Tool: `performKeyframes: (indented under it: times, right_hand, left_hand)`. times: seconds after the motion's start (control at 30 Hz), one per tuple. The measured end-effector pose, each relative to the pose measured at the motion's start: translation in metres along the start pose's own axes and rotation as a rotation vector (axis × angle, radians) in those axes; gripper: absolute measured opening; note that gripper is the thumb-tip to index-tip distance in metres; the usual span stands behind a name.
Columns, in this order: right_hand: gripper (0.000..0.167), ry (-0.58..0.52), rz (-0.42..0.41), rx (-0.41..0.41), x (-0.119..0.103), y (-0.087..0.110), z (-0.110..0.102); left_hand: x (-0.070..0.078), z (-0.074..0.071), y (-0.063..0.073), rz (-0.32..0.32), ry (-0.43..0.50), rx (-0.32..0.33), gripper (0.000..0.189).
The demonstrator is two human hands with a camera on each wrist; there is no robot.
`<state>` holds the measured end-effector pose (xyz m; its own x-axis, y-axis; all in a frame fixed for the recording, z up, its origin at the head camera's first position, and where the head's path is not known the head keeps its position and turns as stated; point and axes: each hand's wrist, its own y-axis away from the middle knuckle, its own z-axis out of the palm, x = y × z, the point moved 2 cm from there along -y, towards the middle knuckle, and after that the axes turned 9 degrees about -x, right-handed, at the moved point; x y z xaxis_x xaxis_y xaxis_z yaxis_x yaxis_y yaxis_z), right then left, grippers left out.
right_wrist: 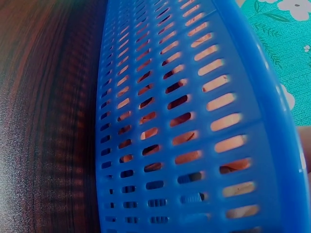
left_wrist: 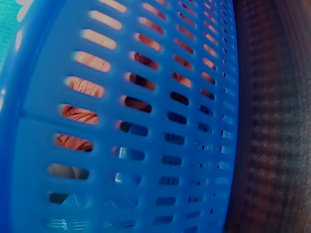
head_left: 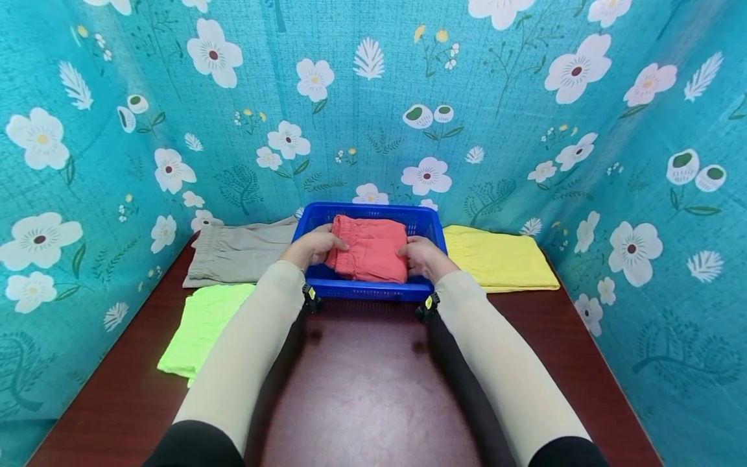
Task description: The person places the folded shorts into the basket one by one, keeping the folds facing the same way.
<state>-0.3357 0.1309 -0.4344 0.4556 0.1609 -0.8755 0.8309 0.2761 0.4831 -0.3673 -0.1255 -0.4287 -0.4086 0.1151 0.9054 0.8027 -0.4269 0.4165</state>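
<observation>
Folded coral-red pants [head_left: 373,250] with a gathered elastic waistband are held inside a blue plastic basket [head_left: 373,290]. My left hand [head_left: 318,245] grips their left side, thumb on top. The right hand [head_left: 426,257] holds the opposite side, its thumb at the fabric's edge; the other fingers are partly hidden. In the left wrist view, the slotted basket wall [left_wrist: 160,114] fills most of the picture, and red cloth shows through the slots. The right wrist view also looks at the basket wall [right_wrist: 194,126], with red cloth behind it.
Grey folded pants [head_left: 239,253] lie left of the basket, and yellow folded pants [head_left: 498,259] lie right of it. Neon-green folded clothing [head_left: 207,324] is nearer, partly behind my left forearm. A dark red-brown table [head_left: 367,383] carries everything; a flowered teal curtain [head_left: 362,110] surrounds it.
</observation>
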Motion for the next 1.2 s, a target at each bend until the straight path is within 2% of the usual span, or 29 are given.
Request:
performKeyframes:
  times: [0.17,0.53,0.73,0.93,1.2]
  right_hand:
    - [0.05,0.018,-0.005,0.009,-0.001,0.001,0.001]
    - [0.059,0.041,0.013,0.022,0.001,-0.001,-0.001]
    - [0.056,0.103,0.029,0.033,0.001,0.0,0.002]
    - [0.056,0.146,0.066,0.052,0.004,0.001,0.004]
    - [0.059,0.151,0.065,0.033,0.005,0.0,0.005]
  left_hand:
    - [-0.002,0.001,-0.004,0.046,-0.05,0.1,0.075]
    - [-0.002,0.005,-0.004,0.058,-0.125,0.178,0.075]
    - [-0.007,0.004,-0.005,0.056,-0.164,0.219,0.066]
    - [-0.011,0.006,-0.006,0.031,-0.192,0.221,0.056]
    - [-0.01,0.008,-0.007,0.034,-0.223,0.182,0.06]
